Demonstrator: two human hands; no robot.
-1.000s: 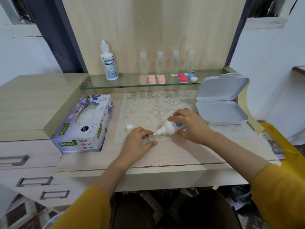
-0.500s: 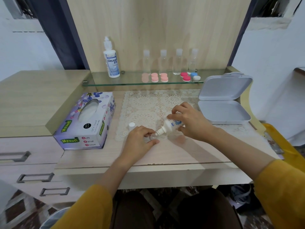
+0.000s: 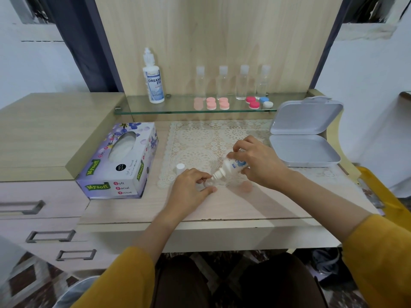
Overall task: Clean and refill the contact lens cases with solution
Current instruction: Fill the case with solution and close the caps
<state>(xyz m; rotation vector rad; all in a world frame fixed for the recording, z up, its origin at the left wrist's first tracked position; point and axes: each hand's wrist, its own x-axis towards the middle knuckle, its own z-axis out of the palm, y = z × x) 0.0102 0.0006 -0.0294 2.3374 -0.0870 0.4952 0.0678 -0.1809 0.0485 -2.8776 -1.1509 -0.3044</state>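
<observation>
Right hand [image 3: 260,165] grips the small solution bottle [image 3: 233,166], fingers curled round its body, with the bottle tilted nozzle-down to the left. Nozzle tip sits right over a clear lens case [image 3: 208,183] on the bench [image 3: 244,207], at the lace mat's [image 3: 200,138] front edge. Left hand [image 3: 191,190] pinches the case between thumb and forefinger. White cap [image 3: 180,168] stands upright just behind that hand

Mostly hidden under left hand [image 3: 191,192], clear case [image 3: 209,184], perhaps uncapped, small bottle [image 3: 231,166] half covered by right hand [image 3: 260,165]
</observation>
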